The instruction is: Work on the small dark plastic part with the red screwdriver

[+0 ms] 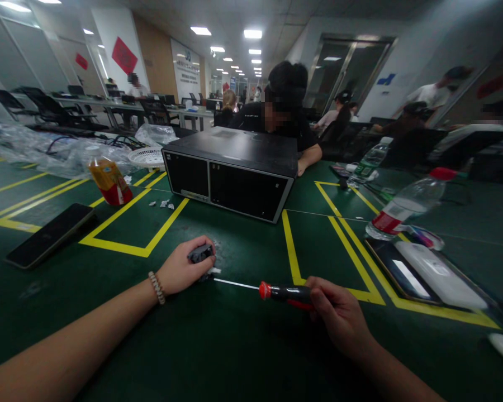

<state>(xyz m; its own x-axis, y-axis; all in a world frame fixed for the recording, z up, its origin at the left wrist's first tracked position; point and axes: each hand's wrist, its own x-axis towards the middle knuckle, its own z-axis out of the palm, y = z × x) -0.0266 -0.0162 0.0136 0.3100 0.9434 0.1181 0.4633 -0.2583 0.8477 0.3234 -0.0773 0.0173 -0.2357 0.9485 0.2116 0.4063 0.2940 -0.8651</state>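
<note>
My left hand [188,263] is closed around a small dark grey block-like part [201,254] just above the green table. A bit of white shows at its lower edge; its exact kind is hard to make out. In my right hand [337,310] lies the red and black handle of a screwdriver [283,291], fingers wrapped round its end. The thin metal shaft points left, its tip at the underside of the grey part. Whether the tip sits in a screw is hidden.
A black computer case [230,173] stands ahead, a person leaning behind it. To the left are a phone [50,234], an orange drink bottle [109,178], paper scraps and a white basket [146,157]. Water bottles [411,204] and a white device [440,273] are on the right.
</note>
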